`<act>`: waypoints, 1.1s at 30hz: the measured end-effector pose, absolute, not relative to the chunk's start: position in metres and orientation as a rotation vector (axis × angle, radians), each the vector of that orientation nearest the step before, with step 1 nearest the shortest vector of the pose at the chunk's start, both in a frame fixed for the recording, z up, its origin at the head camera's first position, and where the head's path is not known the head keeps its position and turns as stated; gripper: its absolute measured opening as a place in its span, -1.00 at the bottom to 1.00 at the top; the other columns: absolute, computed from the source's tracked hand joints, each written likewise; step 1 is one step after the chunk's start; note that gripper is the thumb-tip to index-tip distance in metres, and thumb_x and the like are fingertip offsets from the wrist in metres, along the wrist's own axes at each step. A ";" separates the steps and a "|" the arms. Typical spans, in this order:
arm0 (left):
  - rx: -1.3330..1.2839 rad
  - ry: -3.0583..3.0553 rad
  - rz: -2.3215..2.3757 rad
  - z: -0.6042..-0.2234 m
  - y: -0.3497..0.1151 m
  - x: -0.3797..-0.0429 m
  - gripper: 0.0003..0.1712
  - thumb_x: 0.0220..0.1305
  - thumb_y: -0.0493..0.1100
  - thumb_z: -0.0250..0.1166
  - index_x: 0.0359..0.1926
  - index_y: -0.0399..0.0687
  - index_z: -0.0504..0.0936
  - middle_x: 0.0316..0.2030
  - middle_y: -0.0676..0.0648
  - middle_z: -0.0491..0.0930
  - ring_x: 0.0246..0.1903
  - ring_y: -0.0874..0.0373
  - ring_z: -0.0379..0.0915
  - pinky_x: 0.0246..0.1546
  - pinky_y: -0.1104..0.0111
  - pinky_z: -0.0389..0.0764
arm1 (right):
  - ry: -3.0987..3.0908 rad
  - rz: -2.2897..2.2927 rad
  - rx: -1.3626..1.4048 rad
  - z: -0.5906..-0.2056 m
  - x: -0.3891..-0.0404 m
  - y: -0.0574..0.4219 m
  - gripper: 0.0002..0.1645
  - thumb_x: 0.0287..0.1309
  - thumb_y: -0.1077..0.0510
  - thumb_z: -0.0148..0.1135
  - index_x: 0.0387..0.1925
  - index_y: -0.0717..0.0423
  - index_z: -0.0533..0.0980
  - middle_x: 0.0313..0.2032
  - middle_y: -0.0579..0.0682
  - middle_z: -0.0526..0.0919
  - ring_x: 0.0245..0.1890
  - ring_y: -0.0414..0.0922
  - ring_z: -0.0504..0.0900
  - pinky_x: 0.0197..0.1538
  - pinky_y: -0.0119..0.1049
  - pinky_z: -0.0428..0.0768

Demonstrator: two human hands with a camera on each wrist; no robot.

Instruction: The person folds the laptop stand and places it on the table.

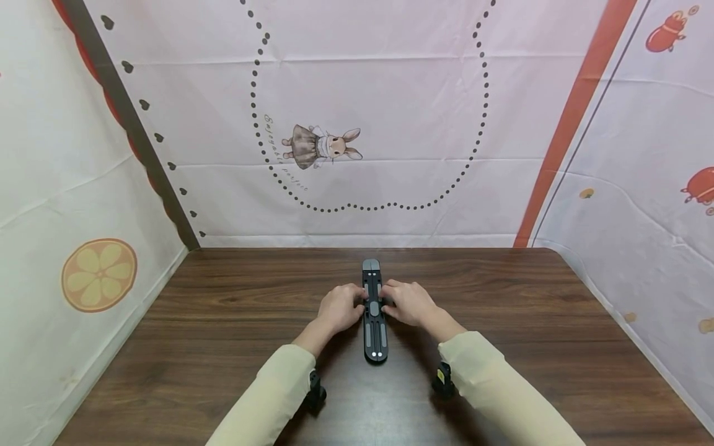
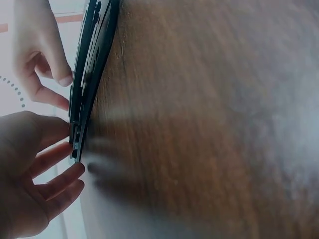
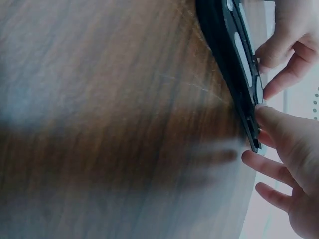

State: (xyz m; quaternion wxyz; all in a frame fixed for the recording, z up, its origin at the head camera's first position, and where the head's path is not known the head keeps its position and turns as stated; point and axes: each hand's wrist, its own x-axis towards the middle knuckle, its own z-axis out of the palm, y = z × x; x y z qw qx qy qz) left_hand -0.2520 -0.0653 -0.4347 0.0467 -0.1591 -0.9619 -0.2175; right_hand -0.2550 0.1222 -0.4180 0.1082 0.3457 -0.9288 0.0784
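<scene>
A long black folding stand, like a folded laptop stand (image 1: 374, 331), lies lengthwise on the table, with grey pads along its top and a grey tip at the far end. From the left side, my left hand (image 1: 340, 306) pinches its edge between thumb and index finger. My right hand (image 1: 409, 302) does the same on the opposite edge. The left wrist view shows the left hand (image 2: 30, 169) with its other fingers spread loosely beside the stand (image 2: 92, 64). Similarly, the right hand (image 3: 291, 159) keeps its remaining fingers off the stand (image 3: 232, 64) in the right wrist view.
The brown wood-grain table (image 1: 223, 347) carries the stand near its middle. A white printed cloth (image 1: 390, 124) hangs behind the far edge and along both sides. Dark wrist cameras (image 1: 443, 381) sit below both sleeves.
</scene>
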 end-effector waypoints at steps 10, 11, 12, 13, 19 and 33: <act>-0.582 -2.946 -0.589 -0.430 -0.069 -0.247 -0.65 0.10 -0.05 0.33 -0.06 0.02 0.63 0.02 0.00 0.56 -0.01 0.04 0.48 -0.05 0.18 0.50 | -2.672 0.265 0.982 -0.427 -0.250 0.124 -0.69 0.06 0.05 0.29 -0.13 0.04 0.56 -0.17 -0.05 0.62 -0.25 -0.08 0.63 -0.23 -0.04 0.53; -0.608 -2.950 -0.570 -0.429 -0.070 -0.246 -0.64 0.11 -0.04 0.32 -0.04 0.01 0.63 0.04 -0.01 0.56 -0.01 0.04 0.48 -0.04 0.18 0.49 | -2.670 0.262 0.985 -0.427 -0.249 0.125 -0.68 0.06 0.05 0.29 -0.12 0.05 0.55 -0.16 -0.04 0.62 -0.23 -0.06 0.63 -0.21 -0.03 0.52; -0.639 -2.953 -0.545 -0.428 -0.071 -0.246 -0.62 0.12 -0.03 0.31 -0.02 -0.01 0.61 0.05 -0.02 0.55 0.00 0.03 0.48 -0.03 0.18 0.49 | -2.683 0.260 0.987 -0.426 -0.248 0.125 -0.66 0.06 0.05 0.28 -0.10 0.05 0.55 -0.13 -0.03 0.62 -0.19 -0.04 0.62 -0.19 -0.01 0.51; -0.670 -2.956 -0.522 -0.427 -0.072 -0.245 -0.60 0.14 -0.02 0.30 0.00 -0.02 0.60 0.06 -0.03 0.54 0.00 0.02 0.47 -0.02 0.18 0.48 | -2.700 0.257 0.992 -0.425 -0.247 0.125 -0.64 0.07 0.05 0.28 -0.08 0.05 0.54 -0.11 -0.02 0.62 -0.16 -0.02 0.61 -0.17 0.01 0.51; -0.797 -2.957 -0.353 -0.423 -0.078 -0.242 -0.54 0.22 0.04 0.20 0.08 -0.06 0.53 0.11 -0.06 0.49 0.02 0.00 0.44 -0.01 0.18 0.47 | -2.804 0.238 1.009 -0.415 -0.242 0.126 -0.61 0.10 0.04 0.25 -0.01 0.02 0.51 -0.08 -0.03 0.61 -0.09 0.00 0.58 -0.14 0.01 0.47; -0.819 -2.751 -0.250 -0.414 -0.098 -0.231 -0.59 0.18 0.00 0.24 0.02 -0.06 0.54 -0.01 -0.05 0.52 -0.03 0.02 0.45 -0.07 0.18 0.49 | -2.637 0.204 1.001 -0.406 -0.234 0.145 -0.66 0.10 0.02 0.24 -0.06 -0.03 0.54 -0.13 -0.08 0.60 -0.13 -0.06 0.57 -0.09 -0.06 0.49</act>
